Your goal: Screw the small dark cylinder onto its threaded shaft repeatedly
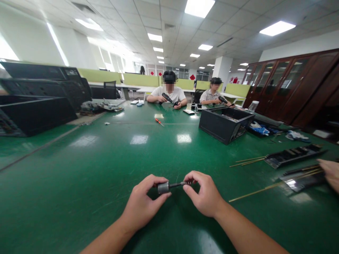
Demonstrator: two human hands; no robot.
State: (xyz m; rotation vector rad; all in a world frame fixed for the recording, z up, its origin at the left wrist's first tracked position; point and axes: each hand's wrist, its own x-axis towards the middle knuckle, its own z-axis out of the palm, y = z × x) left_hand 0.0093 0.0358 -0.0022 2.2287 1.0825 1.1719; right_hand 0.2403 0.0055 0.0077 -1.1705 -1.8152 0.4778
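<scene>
Between my two hands, low over the green table, lies a metal piece (163,187) with a short grey cylinder on its left end. A thin dark shaft runs from the cylinder to the right and ends in a ridged, spiral-looking tip. My left hand (144,201) grips the cylinder between thumb and fingers. The spiral end is pinched by my right hand (205,195), whose fingers partly cover it. The exact kind of piece cannot be made out. Both wrists are above the tabletop.
The green table (106,158) bears an orange screwdriver (159,122), a black computer case (225,123) and thin brass rods (251,191) on a dark tray. Another person's hand (329,173) reaches in at right. Two people sit opposite. More dark cases (39,113) stand left.
</scene>
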